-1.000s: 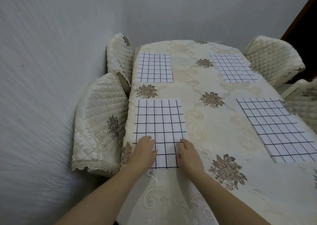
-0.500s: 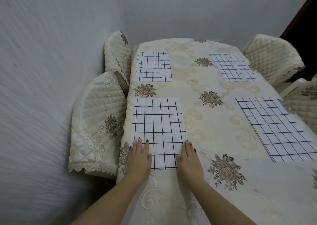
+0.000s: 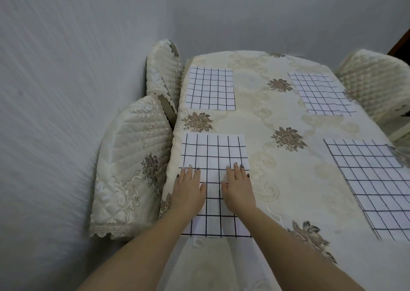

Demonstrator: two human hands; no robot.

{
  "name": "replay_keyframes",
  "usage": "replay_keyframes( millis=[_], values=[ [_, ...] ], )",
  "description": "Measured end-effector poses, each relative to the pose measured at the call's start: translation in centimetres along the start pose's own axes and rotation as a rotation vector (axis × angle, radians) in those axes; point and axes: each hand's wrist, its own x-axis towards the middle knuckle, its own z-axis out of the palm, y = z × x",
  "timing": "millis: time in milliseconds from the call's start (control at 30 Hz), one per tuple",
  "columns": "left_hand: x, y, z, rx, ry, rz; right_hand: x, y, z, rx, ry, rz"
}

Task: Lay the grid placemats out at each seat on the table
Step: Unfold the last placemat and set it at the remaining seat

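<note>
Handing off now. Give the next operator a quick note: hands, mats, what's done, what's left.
Left hand: open, flat on the near-left mat.
Right hand: open, flat on the same mat.
Mats: far-left mat, far-right mat and near-right mat lie flat on the table, untouched.
Done: four mats laid, two per side.
Left: probably just lift both hands off and check the near-left mat sits square. Seats outside the view cannot be judged.

No legible text, label, brand, number or sign anywhere in view.
</note>
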Motion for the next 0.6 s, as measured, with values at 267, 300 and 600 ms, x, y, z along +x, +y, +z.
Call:
replay_keyframes(
  millis=[267, 300, 600],
  values=[
    [7.2, 1.6, 0.1, 0.060, -0.069, 0.027, 7.6, -2.0, -1.3, -0.017, -0.116, -0.043],
    [8.1, 1.8, 0.1, 0.073, -0.065, 0.030, 8.4, -2.1, -1.3, -0.013, -0.123, -0.043],
    [13.8, 1.6, -0.1, 0.079, -0.086, 0.066, 12.7, -0.5, -0.6, -0.044, -0.145, -0.065]
  ],
)
